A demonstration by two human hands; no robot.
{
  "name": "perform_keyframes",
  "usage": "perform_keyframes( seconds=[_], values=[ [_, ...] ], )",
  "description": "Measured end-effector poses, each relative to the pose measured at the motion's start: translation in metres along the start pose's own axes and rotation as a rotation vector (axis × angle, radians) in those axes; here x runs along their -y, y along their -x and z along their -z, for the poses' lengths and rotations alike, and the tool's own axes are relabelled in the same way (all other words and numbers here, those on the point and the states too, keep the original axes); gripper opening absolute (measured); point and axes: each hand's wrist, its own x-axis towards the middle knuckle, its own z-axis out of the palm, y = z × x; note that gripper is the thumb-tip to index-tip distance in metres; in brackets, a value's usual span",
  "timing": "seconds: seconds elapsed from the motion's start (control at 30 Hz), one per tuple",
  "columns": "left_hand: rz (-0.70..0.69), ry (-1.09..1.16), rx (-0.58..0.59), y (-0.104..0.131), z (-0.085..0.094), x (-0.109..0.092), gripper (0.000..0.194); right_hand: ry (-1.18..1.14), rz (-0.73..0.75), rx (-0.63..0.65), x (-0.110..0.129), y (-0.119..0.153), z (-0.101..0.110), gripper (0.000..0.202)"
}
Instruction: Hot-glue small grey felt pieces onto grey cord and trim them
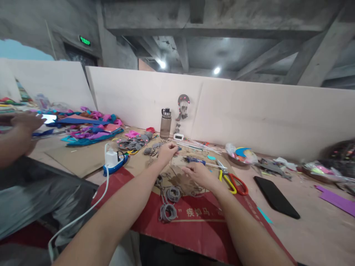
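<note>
My left hand (167, 154) is raised over the middle of the work mat, thumb and fingers pinched together. A thin strand seems to hang below its fingertips, but what they hold is too small to make out. My right hand (200, 174) is a little nearer to me, fingers curled and closed; whatever is between them is hidden. Just beyond it lies a dark blue tool (196, 160), its kind unclear. Coils of grey cord (168, 212) rest on the red printed sheet (199, 236) below my hands. Scissors (229, 181) with yellow and red handles lie to the right.
A black phone (276, 197) lies at right. A bottle (165, 123), a small clock (178, 137) and a grey hanging ornament (183, 107) are near the partition. At left are a blue power strip (116, 164) with a white cable, coloured felt (91, 129) and another person's hand (26, 122).
</note>
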Motion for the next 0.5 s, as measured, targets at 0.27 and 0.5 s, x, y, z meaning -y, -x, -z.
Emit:
perform_keyframes(
  seconds=[0.27,0.5],
  values=[
    [-0.186,-0.336,0.096,0.017,-0.009,-0.013,0.014,-0.078,-0.107,-0.564,-0.015,-0.009,0.0,0.012],
    [-0.124,-0.11,0.227,0.018,-0.016,-0.007,0.013,-0.081,-0.103,-0.63,-0.012,-0.007,-0.001,0.013]
  ],
)
